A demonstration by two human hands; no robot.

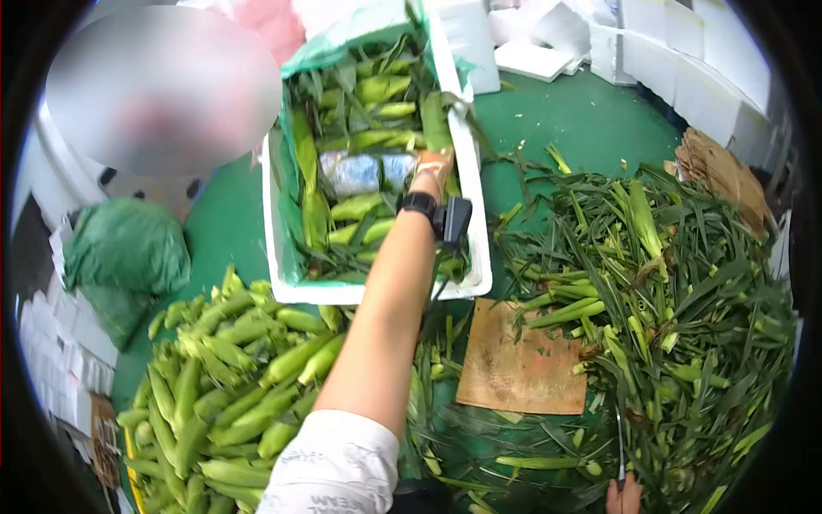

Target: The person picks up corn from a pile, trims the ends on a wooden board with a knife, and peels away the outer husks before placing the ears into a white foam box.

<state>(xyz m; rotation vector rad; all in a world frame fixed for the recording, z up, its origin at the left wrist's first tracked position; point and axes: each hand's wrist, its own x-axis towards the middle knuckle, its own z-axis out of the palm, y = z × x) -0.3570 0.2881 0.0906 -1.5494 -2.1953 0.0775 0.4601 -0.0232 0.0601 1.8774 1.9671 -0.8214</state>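
Observation:
My left hand, in an orange and white glove, reaches into a white foam box. Its fingers are closed around the lower end of a green ear of corn along the box's right wall; the fingertips are partly hidden. Beside that hand lie clear plastic bottles with whitish-blue contents, across the middle of the packed corn. Near the bottom edge my right hand is wrapped round the handle of a knife, blade pointing away from me. A dark strapped device sits on my left wrist.
Husked-down ears of corn are heaped at the left. A pile of leaves and stalks covers the right, beside a brown board. Green sacking stands left, white foam boxes at the back right. A person, blurred, is at upper left.

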